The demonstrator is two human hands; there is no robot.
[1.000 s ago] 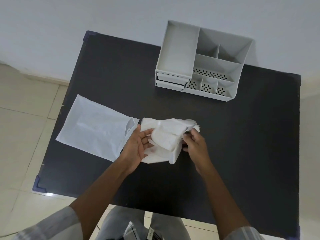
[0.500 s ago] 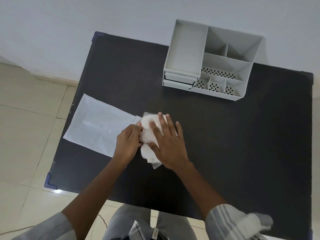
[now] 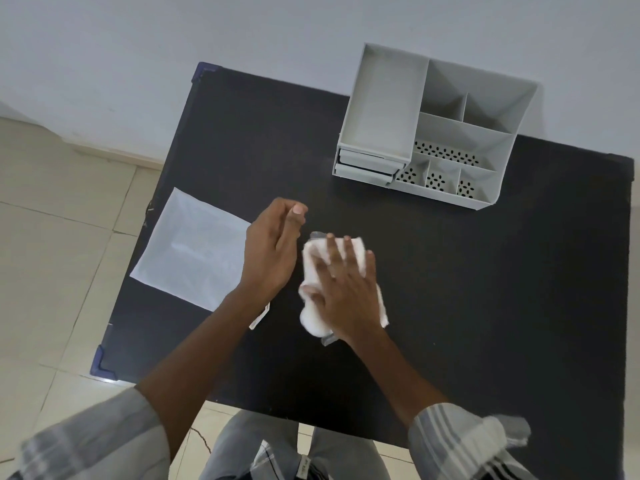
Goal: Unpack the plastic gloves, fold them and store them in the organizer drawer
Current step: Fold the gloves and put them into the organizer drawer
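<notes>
A folded bundle of white plastic gloves lies on the black table near its middle. My right hand presses flat on top of the bundle with fingers spread, covering most of it. My left hand hovers just left of the bundle, off it, fingers loosely curled and holding nothing. The flat white packaging bag lies at the table's left edge, partly under my left wrist. The grey organizer stands at the back of the table; its two drawers at the front left look closed.
The organizer has several open compartments on top, some with perforated floors. Table corners carry blue protectors. A light wall stands behind the table and tiled floor lies to the left. My knees show below the near edge.
The bundle went from being held up in both hands to pressed flat on the table. My left hand has since let go and lifted away to the left, while my right hand stays on it.
</notes>
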